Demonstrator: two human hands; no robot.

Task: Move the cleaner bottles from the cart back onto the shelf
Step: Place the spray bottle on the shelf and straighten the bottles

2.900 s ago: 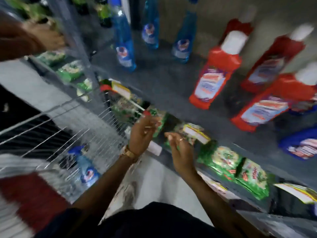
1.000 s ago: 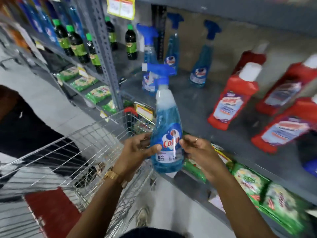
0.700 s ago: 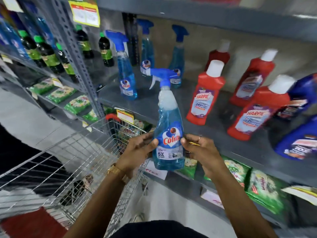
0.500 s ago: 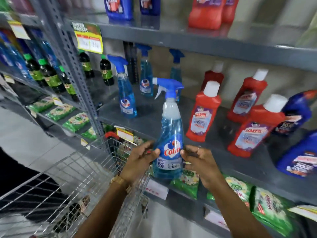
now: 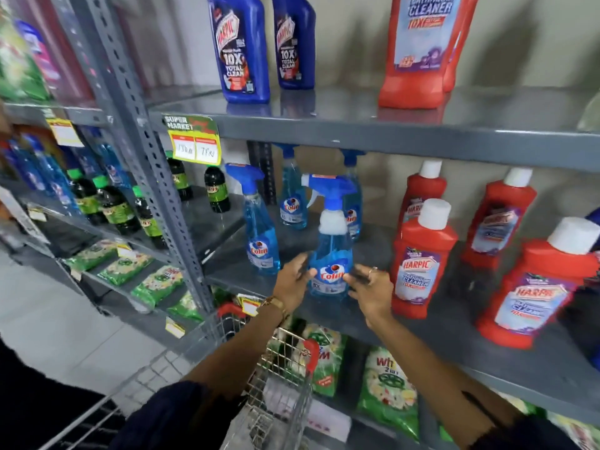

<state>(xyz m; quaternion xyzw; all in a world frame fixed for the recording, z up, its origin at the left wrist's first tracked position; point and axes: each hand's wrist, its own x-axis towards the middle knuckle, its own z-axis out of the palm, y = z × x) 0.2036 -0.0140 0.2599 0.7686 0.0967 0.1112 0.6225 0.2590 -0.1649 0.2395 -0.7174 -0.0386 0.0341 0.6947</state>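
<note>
A blue Colin spray bottle (image 5: 331, 254) stands upright on the front part of the grey middle shelf (image 5: 422, 332). My left hand (image 5: 292, 282) grips its left side with the thumb on the label. On the bottle's right side, my right hand (image 5: 371, 287) has its fingertips against the label. Another blue spray bottle (image 5: 261, 245) stands just to the left, and two more (image 5: 292, 203) are behind. The wire cart (image 5: 285, 355) sits below my arms; its contents are hidden.
Red Harpic bottles (image 5: 420, 261) stand close on the right of the held bottle. The top shelf carries blue Harpic bottles (image 5: 242, 50) and a red cleaner bottle (image 5: 418, 50). Dark green-capped bottles (image 5: 113, 206) fill the left bay. Green packets (image 5: 386, 394) lie on the lower shelf.
Both hands took the blue spray bottle up from the cart and carried it forward onto the middle shelf, where its base now rests. The view has tilted upward.
</note>
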